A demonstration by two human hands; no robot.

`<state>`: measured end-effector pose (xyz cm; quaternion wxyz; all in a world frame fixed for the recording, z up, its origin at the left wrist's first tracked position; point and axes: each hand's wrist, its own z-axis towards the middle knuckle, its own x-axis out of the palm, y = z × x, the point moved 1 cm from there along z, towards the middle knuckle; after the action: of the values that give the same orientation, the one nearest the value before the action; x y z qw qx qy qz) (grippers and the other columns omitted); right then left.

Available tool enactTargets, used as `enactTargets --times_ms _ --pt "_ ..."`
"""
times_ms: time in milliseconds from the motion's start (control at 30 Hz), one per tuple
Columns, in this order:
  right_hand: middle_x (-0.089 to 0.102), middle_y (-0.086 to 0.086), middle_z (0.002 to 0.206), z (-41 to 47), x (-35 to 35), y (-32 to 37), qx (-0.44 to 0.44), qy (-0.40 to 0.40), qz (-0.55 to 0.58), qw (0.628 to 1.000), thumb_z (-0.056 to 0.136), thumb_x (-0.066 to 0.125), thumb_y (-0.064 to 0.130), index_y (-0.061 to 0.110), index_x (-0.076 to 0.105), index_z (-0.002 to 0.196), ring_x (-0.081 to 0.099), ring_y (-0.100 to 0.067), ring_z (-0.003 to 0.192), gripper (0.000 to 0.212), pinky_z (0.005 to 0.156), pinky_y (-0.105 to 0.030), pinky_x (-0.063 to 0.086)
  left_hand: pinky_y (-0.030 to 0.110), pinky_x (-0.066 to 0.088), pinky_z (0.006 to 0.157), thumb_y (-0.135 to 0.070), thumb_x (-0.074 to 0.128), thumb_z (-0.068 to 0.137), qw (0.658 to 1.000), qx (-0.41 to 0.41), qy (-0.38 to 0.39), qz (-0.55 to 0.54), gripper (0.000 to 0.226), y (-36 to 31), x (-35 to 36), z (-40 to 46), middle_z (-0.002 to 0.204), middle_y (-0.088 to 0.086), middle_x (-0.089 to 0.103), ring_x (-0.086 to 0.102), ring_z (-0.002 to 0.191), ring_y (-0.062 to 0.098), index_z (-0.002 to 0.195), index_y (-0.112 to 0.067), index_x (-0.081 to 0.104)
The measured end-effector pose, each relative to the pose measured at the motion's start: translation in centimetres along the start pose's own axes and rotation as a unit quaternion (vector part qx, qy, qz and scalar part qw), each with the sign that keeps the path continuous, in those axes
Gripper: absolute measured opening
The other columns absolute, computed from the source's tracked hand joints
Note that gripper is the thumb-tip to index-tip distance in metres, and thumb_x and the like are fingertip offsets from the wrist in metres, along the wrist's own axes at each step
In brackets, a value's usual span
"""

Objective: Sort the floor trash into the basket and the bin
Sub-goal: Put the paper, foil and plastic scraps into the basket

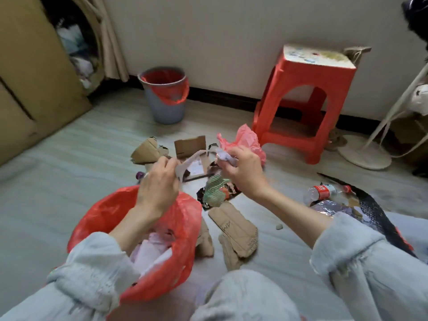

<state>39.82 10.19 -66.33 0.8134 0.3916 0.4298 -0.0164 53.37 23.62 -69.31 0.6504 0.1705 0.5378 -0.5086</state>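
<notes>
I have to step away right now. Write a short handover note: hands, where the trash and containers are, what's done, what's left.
Left hand and right hand each grip an end of a white paper strip, above the red-lined basket.
Basket already holds pale paper; grey bin stands by the wall.
Left on floor: cardboard pieces, plastic bottle, pink bag, green-striped wrapper.
Next, probably: drop the strip, then sort the rest.

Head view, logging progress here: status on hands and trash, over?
Left hand and right hand both gripping one white paper strip, held above red-lined basket. Grey bin by wall. Cardboard scraps, plastic bottle on floor. Nothing blocking.
</notes>
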Motion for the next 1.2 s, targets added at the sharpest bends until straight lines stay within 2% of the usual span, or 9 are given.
enactTargets --times_ms 133,233,333,433,500,767,967,1067,1200 --pt "0.049 -0.003 0.070 -0.7 3.9 5.8 0.036 0.060 0.075 0.995 0.087 0.061 0.021 0.016 0.046 0.060 0.043 -0.018 0.073 0.031 0.056 -0.029 0.024 0.046 0.041 0.061 -0.004 0.051 0.085 0.997 -0.076 0.016 0.025 0.019 4.6 -3.5 -4.5 0.099 0.022 0.051 0.056 0.084 0.043 0.103 -0.001 0.057" --pt "0.051 -0.002 0.064 -1.8 7.2 8.1 0.062 0.125 0.098 0.985 0.086 0.060 0.019 0.013 0.047 0.060 0.047 -0.020 0.069 0.029 0.052 -0.021 0.032 0.046 0.044 0.073 -0.008 0.050 0.087 0.986 -0.145 0.068 0.054 0.025 8.1 -3.9 -7.9 0.104 0.019 0.052 0.056 0.096 0.040 0.111 -0.007 0.059" --pt "0.068 -0.016 0.094 -2.6 10.6 8.0 0.089 0.229 0.141 0.959 0.086 0.063 0.020 0.001 0.063 0.092 0.065 -0.027 0.089 0.020 0.078 -0.038 0.054 0.045 0.045 0.083 -0.012 0.047 0.089 0.972 -0.190 0.128 0.048 0.029 10.6 -2.3 -10.6 0.111 0.014 0.051 0.055 0.105 0.035 0.116 -0.012 0.057" --pt "0.047 -0.007 0.140 -3.5 13.0 6.9 0.089 0.377 0.102 0.916 0.086 0.064 0.027 0.011 0.044 0.135 0.049 -0.019 0.123 0.055 0.101 -0.030 0.042 0.043 0.042 0.094 -0.019 0.046 0.092 0.953 -0.221 0.203 0.042 0.042 12.2 -0.2 -12.2 0.123 0.012 0.045 0.050 0.116 0.032 0.134 -0.015 0.042" --pt "0.037 -0.003 0.148 -3.9 13.7 6.2 0.093 0.413 0.093 0.901 0.088 0.060 0.032 0.016 0.034 0.143 0.044 -0.017 0.128 0.063 0.104 -0.032 0.040 0.042 0.040 0.098 -0.017 0.044 0.093 0.952 -0.224 0.204 0.026 0.047 12.4 0.5 -12.3 0.129 0.011 0.043 0.047 0.120 0.030 0.139 -0.014 0.036" --pt "0.056 -0.009 0.129 -1.5 8.1 -1.9 0.149 0.382 0.055 0.910 0.094 0.049 0.020 0.011 0.045 0.135 0.056 -0.017 0.107 0.042 0.092 -0.029 0.046 0.039 0.043 0.094 -0.006 0.043 0.091 0.990 -0.081 0.100 -0.057 0.040 5.5 1.3 -6.0 0.125 0.006 0.051 0.049 0.117 0.024 0.130 -0.013 0.049" --pt "0.059 -0.005 0.101 -2.4 2.0 -14.7 0.264 0.300 -0.022 0.916 0.092 0.046 0.013 0.006 0.057 0.123 0.059 -0.020 0.089 0.033 0.079 -0.027 0.046 0.039 0.042 0.093 -0.011 0.043 0.092 0.973 0.046 0.213 -0.072 0.040 -2.8 10.6 -1.9 0.127 0.007 0.046 0.045 0.116 0.025 0.132 -0.016 0.044" --pt "0.065 -0.008 0.111 -4.1 0.5 -21.1 0.291 0.286 -0.072 0.910 0.092 0.045 0.012 0.010 0.058 0.121 0.065 -0.024 0.095 0.032 0.066 -0.020 0.041 0.038 0.045 0.091 -0.016 0.041 0.093 0.952 0.077 0.295 -0.032 0.042 -5.1 17.2 -0.9 0.132 0.004 0.042 0.042 0.119 0.022 0.135 -0.019 0.039" --pt "0.069 0.000 0.111 -6.3 1.8 -28.4 0.284 0.308 -0.138 0.897 0.091 0.043 0.009 0.015 0.057 0.122 0.056 -0.021 0.112 0.035 0.084 -0.024 0.041 0.042 0.045 0.092 -0.022 0.044 0.085 0.930 0.118 0.348 0.012 0.044 -5.0 25.1 0.1 0.127 0.007 0.048 0.046 0.118 0.026 0.129 -0.018 0.049"
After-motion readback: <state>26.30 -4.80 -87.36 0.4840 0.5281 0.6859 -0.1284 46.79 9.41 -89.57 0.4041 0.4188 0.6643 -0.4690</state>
